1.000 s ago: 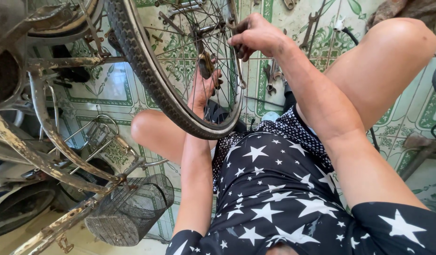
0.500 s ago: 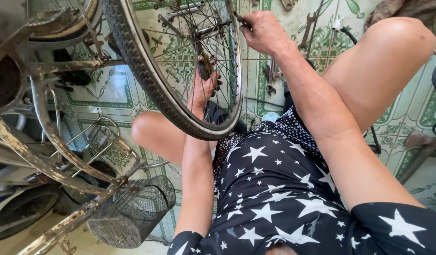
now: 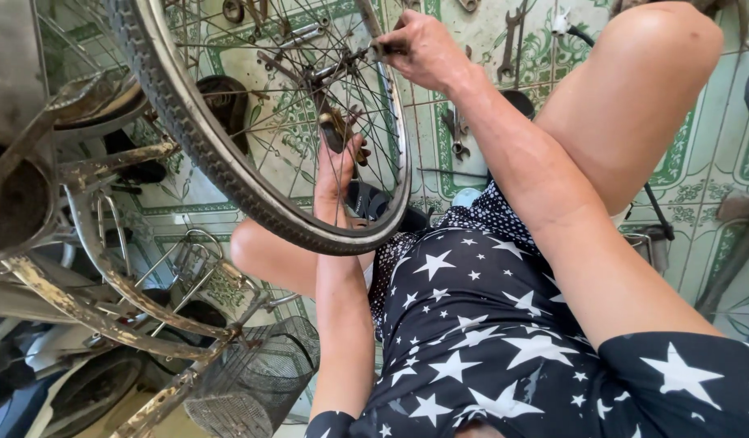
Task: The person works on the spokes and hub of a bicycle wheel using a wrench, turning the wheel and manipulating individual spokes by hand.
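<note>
While among spokes [image 3: 309, 105], both hands.

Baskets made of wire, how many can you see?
1: a wire basket at the bottom left, beside the rusty bicycle frame. The wheel and frame could hide others.

Bright, even daylight; strongest on the raised knee [image 3: 667, 57] and the tiled floor [image 3: 707, 154] at upper right. Soft shadows only; lower-left corner dim. No harsh glare. Wide-angle bending at the edges. Spokes [image 3: 253, 97] sharp; star-print fabric [image 3: 488, 324] close to the lens slightly soft.
</note>
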